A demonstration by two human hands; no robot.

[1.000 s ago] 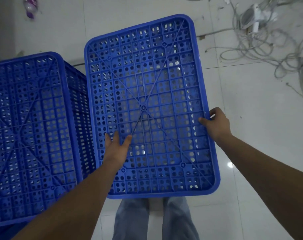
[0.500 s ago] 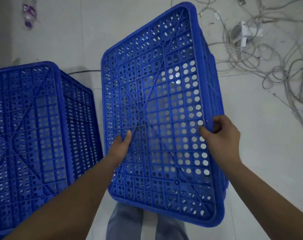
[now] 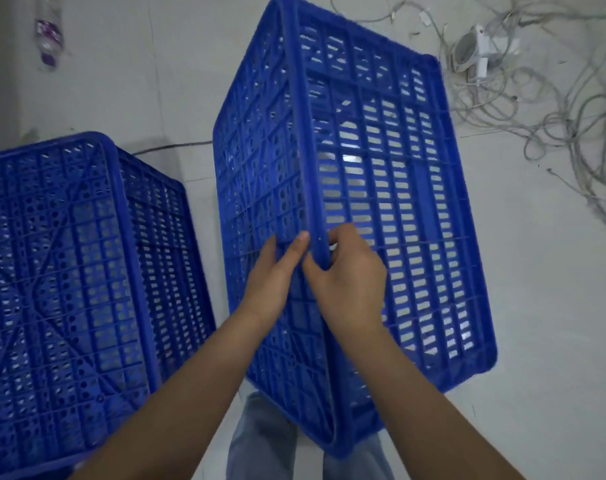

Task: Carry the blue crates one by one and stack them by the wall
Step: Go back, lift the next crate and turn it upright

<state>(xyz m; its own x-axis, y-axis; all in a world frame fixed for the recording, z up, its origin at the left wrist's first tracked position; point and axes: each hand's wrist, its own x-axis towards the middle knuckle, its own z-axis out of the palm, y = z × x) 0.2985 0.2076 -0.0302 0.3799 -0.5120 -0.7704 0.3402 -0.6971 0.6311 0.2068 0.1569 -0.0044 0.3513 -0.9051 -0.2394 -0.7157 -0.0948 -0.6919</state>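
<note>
A blue perforated crate point(image 3: 391, 188) is tilted up on its side in front of me, its slatted long wall facing up and to the right, its holed bottom facing left. My right hand point(image 3: 350, 282) grips the crate's bottom edge rim, fingers curled over it. My left hand point(image 3: 275, 275) lies flat against the holed bottom, right beside the right hand, fingers pointing up. A second blue crate point(image 3: 69, 271) stands upside down on the floor at the left, apart from the held one.
The floor point(image 3: 544, 306) is pale tile. A tangle of white cables point(image 3: 537, 98) with a small white device point(image 3: 474, 50) lies at the upper right. A plastic bottle point(image 3: 46, 39) lies at the upper left. My trouser legs point(image 3: 260, 445) show below the crate.
The crate has been turned from bottom-up onto its side, its side wall now facing me. My right hand moved left with the rim, ending next to my left hand.
</note>
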